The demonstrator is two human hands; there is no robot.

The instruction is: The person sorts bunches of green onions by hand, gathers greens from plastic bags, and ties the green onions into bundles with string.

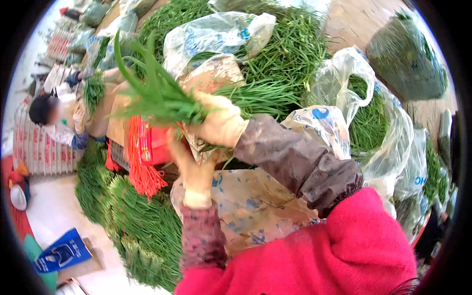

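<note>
My right hand (219, 119), in a pale glove, is closed around a bunch of garlic chives (164, 98). The leaves fan out to the upper left, partly blurred. Just below the bunch, my left hand (193, 169), also gloved, has its thumb and fingers apart and looks to hold nothing; its fingertips are blurred. To the left of it, a bundle of red strings (142, 169) hangs beside a red cloth or bag (160, 147). Behind my right hand more loose chives (268, 96) lie by a worn brownish block (214, 73).
A large heap of chives (295, 42) with clear plastic bags (216, 37) spreads ahead. Tied bunches (142, 223) are stacked at lower left. A patterned plastic sheet (260, 206) covers my lap. Filled bags (405, 56) stand right. Another person (61, 115) sits at left, near chives.
</note>
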